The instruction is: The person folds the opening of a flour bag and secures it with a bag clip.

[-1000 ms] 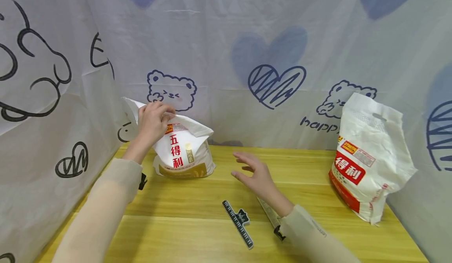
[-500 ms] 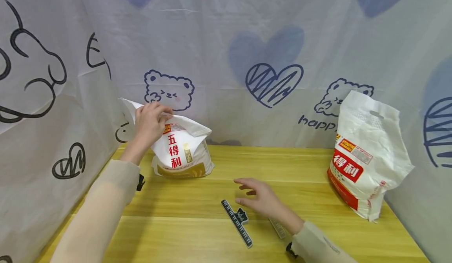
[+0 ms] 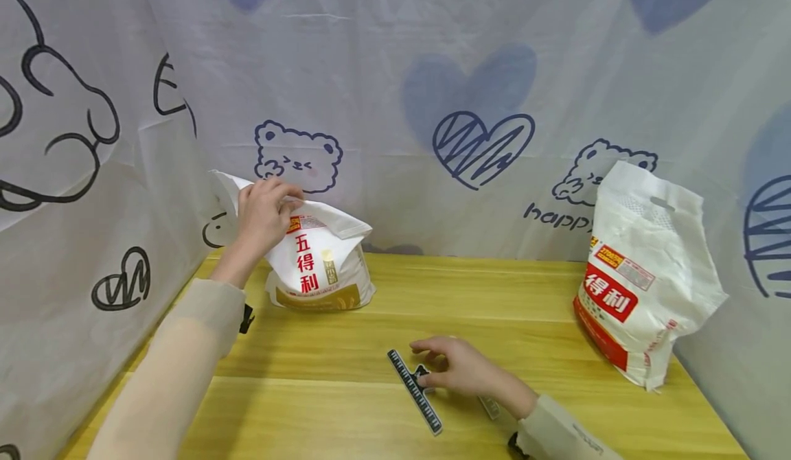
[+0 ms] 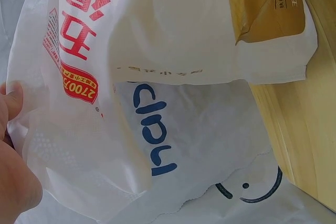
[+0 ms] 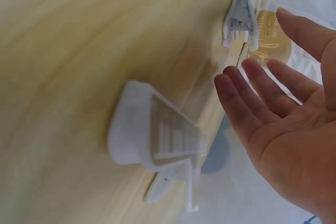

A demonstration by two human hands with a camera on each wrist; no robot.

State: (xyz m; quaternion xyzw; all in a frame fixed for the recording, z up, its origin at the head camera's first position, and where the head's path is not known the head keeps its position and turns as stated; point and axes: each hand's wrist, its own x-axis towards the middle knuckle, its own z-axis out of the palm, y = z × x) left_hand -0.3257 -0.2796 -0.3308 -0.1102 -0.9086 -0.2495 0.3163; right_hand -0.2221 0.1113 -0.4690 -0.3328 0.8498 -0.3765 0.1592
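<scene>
My left hand (image 3: 266, 214) grips the folded-over top of a white flour bag (image 3: 318, 257) with red lettering and a gold band, standing on the table at the left. In the left wrist view, thumb and finger pinch the edge of the bag (image 4: 173, 30). My right hand (image 3: 460, 369) hovers over a black-and-white piano-key clip (image 3: 404, 377), its thumb overlapping the clip's handle. In the right wrist view, the right hand (image 5: 289, 108) has its fingers spread and nothing between them. A second, pale clip (image 3: 490, 406) lies partly hidden under the right forearm.
Another white flour bag (image 3: 645, 274) with a red label and a handle slot leans at the right of the wooden table (image 3: 296, 412). A printed cloth (image 3: 383, 192) hangs behind and along the sides.
My right hand has come down and toward the front, from beside the left flour bag to the piano-key clip. The left hand keeps its grip on the bag top.
</scene>
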